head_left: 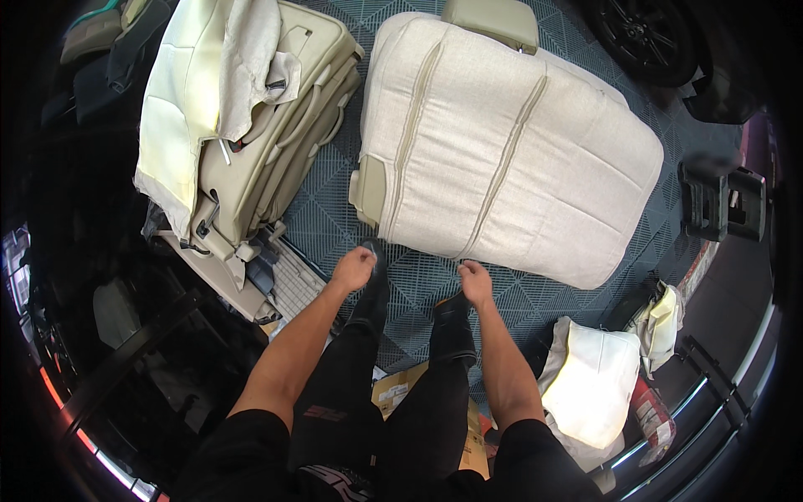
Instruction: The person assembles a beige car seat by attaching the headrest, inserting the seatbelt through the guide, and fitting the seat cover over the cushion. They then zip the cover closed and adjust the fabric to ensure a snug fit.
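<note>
A car seat back in a light beige fabric cover (502, 151), with two long seams across it, lies on the floor in front of me. My left hand (355, 268) is closed just below its near left corner, over the toe of my dark shoe; what its fingers hold, if anything, is hidden. Close to the cover's near edge, below the end of the second seam, my right hand (476, 283) has thumb and fingers pinched together. Whether they grip anything is too small to tell. A tan headrest (493, 23) sticks out at the far side of the seat.
On the left, tan seats (288, 125) are stacked with a pale foam-backed cover (180, 109) draped over them. Folded white covers (594, 381) lie at lower right by metal rails. A car wheel (648, 38) stands at far right; cardboard (397, 391) lies beneath my legs.
</note>
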Motion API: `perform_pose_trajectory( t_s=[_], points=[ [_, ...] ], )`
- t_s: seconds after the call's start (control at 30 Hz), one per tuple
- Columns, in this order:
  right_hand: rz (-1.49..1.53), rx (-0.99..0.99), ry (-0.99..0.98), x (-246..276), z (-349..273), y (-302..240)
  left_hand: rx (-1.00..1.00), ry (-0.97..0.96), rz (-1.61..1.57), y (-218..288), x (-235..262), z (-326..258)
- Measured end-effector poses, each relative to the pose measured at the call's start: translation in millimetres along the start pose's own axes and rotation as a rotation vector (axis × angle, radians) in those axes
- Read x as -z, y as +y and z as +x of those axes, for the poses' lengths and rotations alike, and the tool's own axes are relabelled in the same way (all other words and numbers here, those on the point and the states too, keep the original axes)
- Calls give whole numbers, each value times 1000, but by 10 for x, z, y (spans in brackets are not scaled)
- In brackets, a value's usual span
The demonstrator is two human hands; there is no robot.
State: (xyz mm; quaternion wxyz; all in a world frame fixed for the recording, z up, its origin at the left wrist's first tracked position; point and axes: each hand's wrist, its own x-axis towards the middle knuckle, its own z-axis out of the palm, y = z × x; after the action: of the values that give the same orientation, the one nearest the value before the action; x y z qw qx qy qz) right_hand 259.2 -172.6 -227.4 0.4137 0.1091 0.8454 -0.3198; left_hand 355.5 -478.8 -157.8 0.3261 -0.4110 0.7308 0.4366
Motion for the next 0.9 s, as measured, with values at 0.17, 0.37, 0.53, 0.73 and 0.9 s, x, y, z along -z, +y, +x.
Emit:
perform_pose_trajectory(
  t_s=[0.17,0.37,0.53,0.73,0.9],
  points=[
    [12,-41,-18,47,-6,-34,-8,-10,14,-2,9,19],
    [-40,-19,-13,122,-75,-234,-2,1,20,-11,28,21],
    [-35,19,-7,54,18,-117,-16,10,22,-11,31,36],
    [-45,69,59,-38,-1,-39,-49,31,22,-136,-44,119],
    [59,-132,-79,-194,39,233,-74,15,-9,-178,-92,146]
  ],
)
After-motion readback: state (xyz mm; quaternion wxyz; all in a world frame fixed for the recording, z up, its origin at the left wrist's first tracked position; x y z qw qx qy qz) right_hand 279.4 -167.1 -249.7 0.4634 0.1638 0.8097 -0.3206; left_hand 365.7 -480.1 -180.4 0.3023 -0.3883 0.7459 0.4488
